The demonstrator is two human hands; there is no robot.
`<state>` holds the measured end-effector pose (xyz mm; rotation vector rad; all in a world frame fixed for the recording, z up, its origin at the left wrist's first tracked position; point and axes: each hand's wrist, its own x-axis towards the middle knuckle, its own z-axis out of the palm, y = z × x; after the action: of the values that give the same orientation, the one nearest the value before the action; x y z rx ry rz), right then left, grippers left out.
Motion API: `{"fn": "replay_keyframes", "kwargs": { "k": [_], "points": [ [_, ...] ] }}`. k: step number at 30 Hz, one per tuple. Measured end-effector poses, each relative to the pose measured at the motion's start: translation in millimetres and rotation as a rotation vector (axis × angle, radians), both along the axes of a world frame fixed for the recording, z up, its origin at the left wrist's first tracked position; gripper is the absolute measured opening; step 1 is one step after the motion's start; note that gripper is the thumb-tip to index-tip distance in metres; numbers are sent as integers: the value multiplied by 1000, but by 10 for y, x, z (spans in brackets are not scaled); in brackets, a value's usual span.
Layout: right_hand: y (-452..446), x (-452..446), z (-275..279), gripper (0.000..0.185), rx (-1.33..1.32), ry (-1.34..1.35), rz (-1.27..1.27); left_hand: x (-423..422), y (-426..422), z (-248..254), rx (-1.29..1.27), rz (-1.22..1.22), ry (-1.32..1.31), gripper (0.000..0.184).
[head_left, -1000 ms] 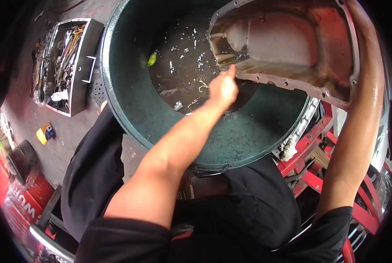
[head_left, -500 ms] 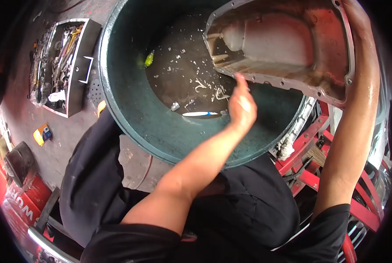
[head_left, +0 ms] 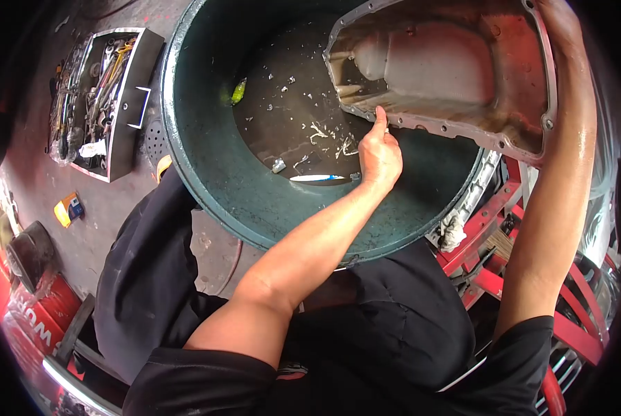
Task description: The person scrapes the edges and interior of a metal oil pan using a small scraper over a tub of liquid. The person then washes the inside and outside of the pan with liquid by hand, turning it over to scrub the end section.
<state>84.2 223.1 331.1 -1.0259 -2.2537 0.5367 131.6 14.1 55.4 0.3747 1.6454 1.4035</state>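
A metal oil pan (head_left: 439, 66) is tilted over a large dark green drum (head_left: 217, 184), its hollow inside facing me. My right hand (head_left: 562, 26) grips the pan's far right edge; its fingertips are hidden behind the metal. At the pan's lower rim is my left hand (head_left: 381, 156), closed, the thumb stretched up against the flange. The other fingers are curled in, and what they hold, if anything, is hidden. Pale scraps (head_left: 317, 130), a yellow-green piece (head_left: 238, 91) and a white-and-blue slim object (head_left: 316, 178) lie at the bottom of the drum.
To the left, an open metal toolbox (head_left: 133, 104) full of wrenches and other tools stands on the floor. Near it lies a small yellow-and-blue box (head_left: 68, 209). A red metal frame (head_left: 491, 284) with a crumpled white rag (head_left: 452, 234) is close on the right.
My left hand has shifted slightly along the pan's lower rim, its fingers now more curled and the thumb upright. The pan and my right hand stay nearly in place. The view has moved a little.
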Motion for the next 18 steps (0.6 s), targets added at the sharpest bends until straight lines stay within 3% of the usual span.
{"fn": "replay_keyframes", "kwargs": {
  "k": [1,3,6,7,9,10,11,12,14,17,18],
  "points": [
    [0,3,-14,28,2,3,10,-35,26,14,-86,-49,26,52],
    [68,-5,-45,28,4,1,20,40,92,-33,59,153,-503,28],
    [80,-11,-39,28,-4,-5,20,-15,1,-133,-17,71,236,25],
    [69,-6,-27,28,-1,-1,25,-61,104,-315,-50,19,-95,39],
    [106,-4,-57,28,-8,0,28,88,89,-275,-8,24,23,61],
    [125,-6,-63,28,-15,-1,28,244,24,11,80,72,476,63],
    [141,5,-60,28,-21,0,30,311,-25,94,-27,0,386,69],
    [160,21,-54,28,-26,-2,29,255,-42,-50,-72,36,461,56],
    [185,32,-86,29,-28,-27,40,27,72,-527,-380,-66,202,41],
    [260,-5,-114,29,45,-7,20,3,69,-602,-142,208,-66,45],
    [256,24,-131,30,32,7,12,202,20,-460,-66,90,452,51]
  ]
}}
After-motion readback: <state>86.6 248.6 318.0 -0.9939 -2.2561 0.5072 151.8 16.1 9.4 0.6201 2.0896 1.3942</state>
